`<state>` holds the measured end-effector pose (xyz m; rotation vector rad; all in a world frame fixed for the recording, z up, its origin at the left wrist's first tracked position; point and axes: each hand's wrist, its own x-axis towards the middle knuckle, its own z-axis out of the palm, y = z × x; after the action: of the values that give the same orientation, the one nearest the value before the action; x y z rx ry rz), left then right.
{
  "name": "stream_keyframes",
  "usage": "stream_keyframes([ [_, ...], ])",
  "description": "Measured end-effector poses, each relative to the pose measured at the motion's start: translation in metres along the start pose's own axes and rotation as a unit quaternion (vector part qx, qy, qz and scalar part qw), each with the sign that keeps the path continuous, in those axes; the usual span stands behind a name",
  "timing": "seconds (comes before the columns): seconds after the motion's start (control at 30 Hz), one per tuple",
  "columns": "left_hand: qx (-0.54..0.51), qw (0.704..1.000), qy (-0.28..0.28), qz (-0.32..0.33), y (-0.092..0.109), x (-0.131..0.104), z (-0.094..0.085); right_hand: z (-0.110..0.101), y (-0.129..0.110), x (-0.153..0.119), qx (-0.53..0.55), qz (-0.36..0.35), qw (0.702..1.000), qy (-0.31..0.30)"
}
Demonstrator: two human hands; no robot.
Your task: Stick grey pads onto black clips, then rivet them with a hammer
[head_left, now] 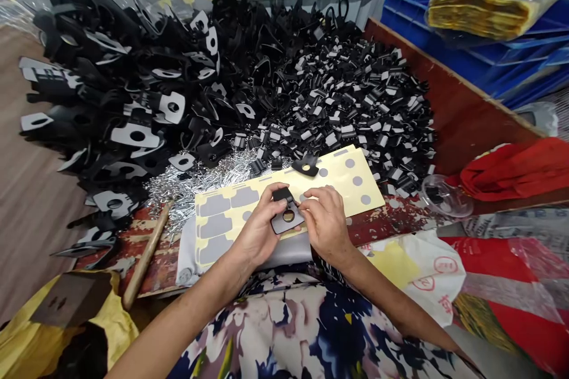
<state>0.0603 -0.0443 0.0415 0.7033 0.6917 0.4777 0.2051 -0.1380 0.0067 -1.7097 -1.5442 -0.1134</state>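
Observation:
Between my hands is a small black plastic clip part with a grey face and a round hole. My left hand grips it from the left, thumb on its front. The fingers of my right hand are pinched at its right edge; whether they hold anything else is too small to tell. Beneath both hands lies a yellow backing sheet with grey stickers, partly peeled off. A loose black part with a hole rests on the sheet's upper edge.
Large black clip parts are heaped at left, small black pieces at right. Metal pins lie between them and the sheet. A wooden-handled tool sits at left, a clear plastic cup and red cloth at right. Blue crates stand behind.

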Motion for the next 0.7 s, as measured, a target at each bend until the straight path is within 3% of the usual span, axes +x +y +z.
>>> stream_keyframes([
  [0.33, 0.043, 0.992, 0.007, 0.118, -0.010, 0.017, 0.023, -0.006, -0.005, -0.012, 0.071, 0.081, 0.993, 0.049],
  [0.47, 0.009, 0.993, 0.060, 0.100, -0.007, 0.029, 0.018, -0.027, -0.012, -0.004, 0.117, 0.060, 0.988, 0.087],
  [0.53, -0.006, 0.995, 0.058, 0.079, -0.005, 0.031, 0.015, -0.039, -0.014, 0.001, 0.135, 0.053, 0.986, 0.081],
  [0.7, 0.007, 0.993, 0.062, 0.105, 0.000, 0.028, 0.018, -0.068, -0.013, -0.012, 0.182, 0.117, 0.970, 0.113],
])
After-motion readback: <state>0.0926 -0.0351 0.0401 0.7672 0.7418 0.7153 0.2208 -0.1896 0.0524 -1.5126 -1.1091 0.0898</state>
